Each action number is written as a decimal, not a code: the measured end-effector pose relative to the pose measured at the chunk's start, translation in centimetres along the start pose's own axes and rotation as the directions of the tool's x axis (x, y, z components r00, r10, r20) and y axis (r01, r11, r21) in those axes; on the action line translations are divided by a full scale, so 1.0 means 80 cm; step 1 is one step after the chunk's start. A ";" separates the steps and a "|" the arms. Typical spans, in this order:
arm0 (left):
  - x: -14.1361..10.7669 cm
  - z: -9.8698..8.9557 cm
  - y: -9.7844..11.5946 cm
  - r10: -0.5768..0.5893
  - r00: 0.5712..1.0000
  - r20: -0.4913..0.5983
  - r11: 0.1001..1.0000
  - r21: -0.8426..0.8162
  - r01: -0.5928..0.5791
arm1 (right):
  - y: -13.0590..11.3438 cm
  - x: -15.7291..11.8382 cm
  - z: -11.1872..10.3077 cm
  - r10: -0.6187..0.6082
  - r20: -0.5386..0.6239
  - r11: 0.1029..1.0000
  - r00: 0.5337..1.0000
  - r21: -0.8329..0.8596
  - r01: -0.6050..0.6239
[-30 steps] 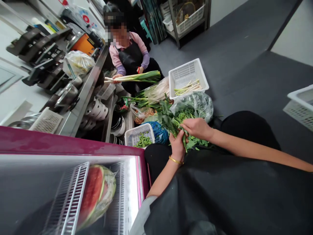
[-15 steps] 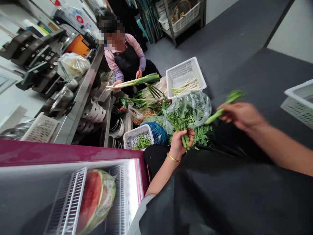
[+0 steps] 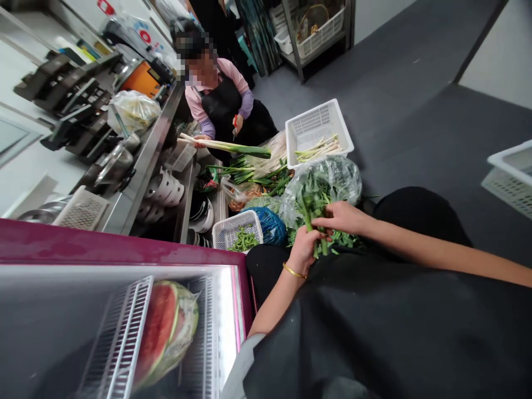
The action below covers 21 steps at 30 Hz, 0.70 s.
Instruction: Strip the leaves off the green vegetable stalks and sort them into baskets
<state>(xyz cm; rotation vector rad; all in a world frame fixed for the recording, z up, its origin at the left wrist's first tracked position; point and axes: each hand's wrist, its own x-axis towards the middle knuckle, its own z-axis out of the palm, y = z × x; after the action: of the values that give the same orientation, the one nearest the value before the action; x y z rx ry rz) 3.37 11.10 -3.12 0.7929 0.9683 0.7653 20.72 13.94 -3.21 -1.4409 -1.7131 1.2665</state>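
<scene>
Head view shows the right hand [image 3: 344,218], earlier out sideways, now pinching leafy stalks [image 3: 308,215] the left hand [image 3: 304,249] clamps.

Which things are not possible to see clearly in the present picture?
Head view: how many stems; left hand and right hand partly cover them.
Head view: rightmost basket, cut off by the picture's edge.
Head view: part of the watermelon, behind the white rack.

White light glares along the inner edge of a refrigerator [image 3: 124,248], and a plastic bag [image 3: 349,180] glints under cool, even lighting. Faint shadow crosses the floor [image 3: 415,127]; blur softens leafy greens [image 3: 311,194], and wide-angle distortion stretches the edges.
</scene>
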 end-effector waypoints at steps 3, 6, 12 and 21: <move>-0.017 -0.014 0.002 0.001 0.999 0.034 0.997 -0.082 0.002 | -0.015 0.032 0.025 0.038 0.113 0.964 0.993 0.258 -0.066; -0.025 -0.021 0.000 0.044 0.999 -0.011 0.971 -0.236 -0.045 | -0.016 0.049 0.040 -0.020 0.067 0.912 0.998 0.409 -0.010; -0.015 -0.024 0.002 0.164 0.950 -0.264 0.883 -0.391 -0.261 | -0.020 0.001 0.082 -0.434 -0.144 0.892 0.889 -0.209 0.401; -0.017 -0.023 -0.008 0.257 0.888 -0.381 0.945 -0.094 -0.314 | -0.044 0.035 0.060 -0.343 -0.112 0.901 0.932 -0.319 0.294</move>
<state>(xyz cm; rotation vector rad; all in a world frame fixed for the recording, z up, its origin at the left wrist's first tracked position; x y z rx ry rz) 1.30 10.09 -3.73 0.6780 1.1184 1.2640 14.34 15.25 -2.35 -1.3093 -1.9859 0.7154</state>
